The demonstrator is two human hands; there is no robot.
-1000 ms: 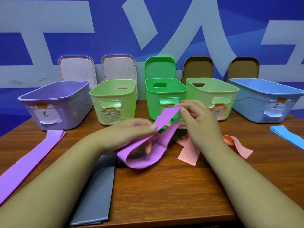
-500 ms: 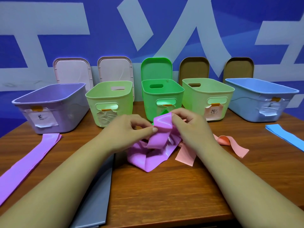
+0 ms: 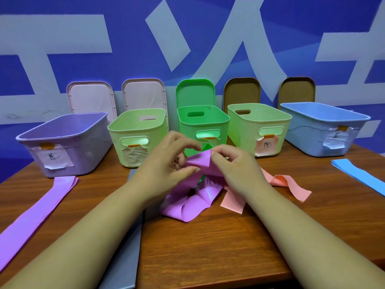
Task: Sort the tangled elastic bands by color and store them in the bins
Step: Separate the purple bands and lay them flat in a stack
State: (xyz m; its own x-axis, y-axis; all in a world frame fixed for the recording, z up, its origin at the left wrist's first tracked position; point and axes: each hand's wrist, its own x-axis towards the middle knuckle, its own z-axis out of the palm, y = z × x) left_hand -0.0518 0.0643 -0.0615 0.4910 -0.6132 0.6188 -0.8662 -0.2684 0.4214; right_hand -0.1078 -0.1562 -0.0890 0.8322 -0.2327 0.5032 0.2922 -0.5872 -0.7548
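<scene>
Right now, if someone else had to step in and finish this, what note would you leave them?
The left hand and right hand both pinch the tangled purple band, mid-table, knotted up with the pink band.
Done: a purple strip, grey strip and blue strip lie flat on the table, apart by colour.
Left: free the knot, then store everything in the bins.

Place: we took it for a staged work room, perhaps an office or a demo corner; we could not tell which.
Wall: we saw a blue wall (image 3: 62, 28) covered in huge pale characters, like a company backdrop.
Counter: a wood-grain counter (image 3: 208, 247) stood against it.
Bins: five plastic bins (image 3: 116, 144) sat in a neat row, each with a handwritten paper label (image 3: 55, 158) taped on.
Lids: five lids (image 3: 91, 99) leaned upright against the wall.
</scene>
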